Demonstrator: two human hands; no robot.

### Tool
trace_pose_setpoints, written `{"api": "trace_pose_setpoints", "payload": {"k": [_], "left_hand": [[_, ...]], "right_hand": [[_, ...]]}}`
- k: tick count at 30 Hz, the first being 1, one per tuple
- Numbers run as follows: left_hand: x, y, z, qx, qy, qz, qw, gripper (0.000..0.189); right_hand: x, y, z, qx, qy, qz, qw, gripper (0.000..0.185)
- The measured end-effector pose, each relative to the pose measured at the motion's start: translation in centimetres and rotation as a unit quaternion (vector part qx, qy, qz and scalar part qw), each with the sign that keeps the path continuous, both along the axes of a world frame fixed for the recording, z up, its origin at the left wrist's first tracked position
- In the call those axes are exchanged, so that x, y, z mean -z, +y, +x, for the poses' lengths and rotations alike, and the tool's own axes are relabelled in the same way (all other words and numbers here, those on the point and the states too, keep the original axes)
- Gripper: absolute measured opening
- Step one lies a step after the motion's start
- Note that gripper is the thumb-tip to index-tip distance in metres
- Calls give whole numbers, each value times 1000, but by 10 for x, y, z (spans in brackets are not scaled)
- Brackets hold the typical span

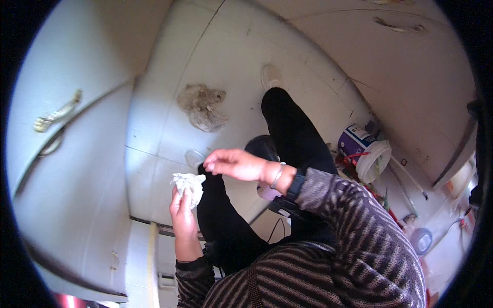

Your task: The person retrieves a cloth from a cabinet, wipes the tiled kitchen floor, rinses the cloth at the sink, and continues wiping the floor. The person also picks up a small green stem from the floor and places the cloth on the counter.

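My left hand (183, 208) grips a crumpled white tissue (190, 186) between the thumb and fingers. Just above it and to the right hovers my right hand (235, 164), apart from the tissue, its fingers bent loosely towards the thumb. Whether something small sits between those fingertips cannot be made out. A bracelet (278, 175) and a dark band (295, 186) circle the right wrist. Beyond the hands, a dirty, crumpled clump (202, 106), partly like clear plastic, lies on the pale floor (231, 46).
My black-trousered legs (296, 131) are spread, a pale shoe (271, 77) on the floor. To the right, a purple-and-white plastic bucket (356, 144) lies tipped among rods and litter. Cabinet doors with a metal handle (57, 111) rise at left; another handle (398, 27) shows upper right.
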State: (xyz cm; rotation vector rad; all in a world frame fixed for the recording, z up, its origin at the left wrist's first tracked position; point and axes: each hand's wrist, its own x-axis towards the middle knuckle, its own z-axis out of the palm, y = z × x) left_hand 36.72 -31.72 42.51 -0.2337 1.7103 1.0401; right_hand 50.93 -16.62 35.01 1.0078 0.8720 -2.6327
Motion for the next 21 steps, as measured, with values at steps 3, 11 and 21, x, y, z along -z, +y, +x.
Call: {"api": "trace_pose_setpoints", "payload": {"k": [3,11,21], "left_hand": [[-49,39,-5,116,59,43,991,26],[-205,187,12,285,-22,143,948,32],[-360,327,77,209,-88,281,932,41]], "right_hand": [[-72,71,29,132,46,127,982,25],[-318,207,171,337,94,341,873,21],[-401,323,369,569,-229,495,615,15]]}}
